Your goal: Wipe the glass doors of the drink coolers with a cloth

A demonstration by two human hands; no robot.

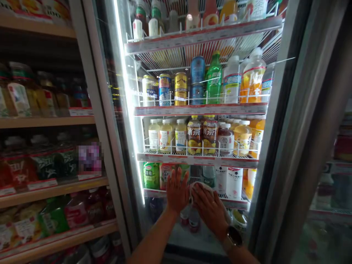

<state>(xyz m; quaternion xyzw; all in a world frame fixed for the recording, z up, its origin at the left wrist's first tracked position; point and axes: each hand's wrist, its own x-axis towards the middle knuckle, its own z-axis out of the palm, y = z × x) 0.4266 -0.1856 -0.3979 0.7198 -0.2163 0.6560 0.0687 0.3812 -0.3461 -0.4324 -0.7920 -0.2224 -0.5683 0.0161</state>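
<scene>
Both hands are raised in front of a lit drinks cooler, at its glass door [176, 234]. My left hand [177, 192] is flat against the glass with its fingers spread and nothing in it. Just to its right, my right hand [207, 205] presses a pale cloth [194, 187] to the glass, its fingers lying over the cloth. A dark watch [234, 235] is on my right wrist. Behind the hands, through the glass, stand a green carton [151, 175] and white bottles [234, 183] on a lower shelf.
Cooler shelves above hold cans, a green bottle [214, 79] and tea bottles [194, 135]. On the left, wooden shelves [55, 189] carry more bottled drinks beside the metal door frame [106, 146]. Another metal frame [299, 146] runs down the right side.
</scene>
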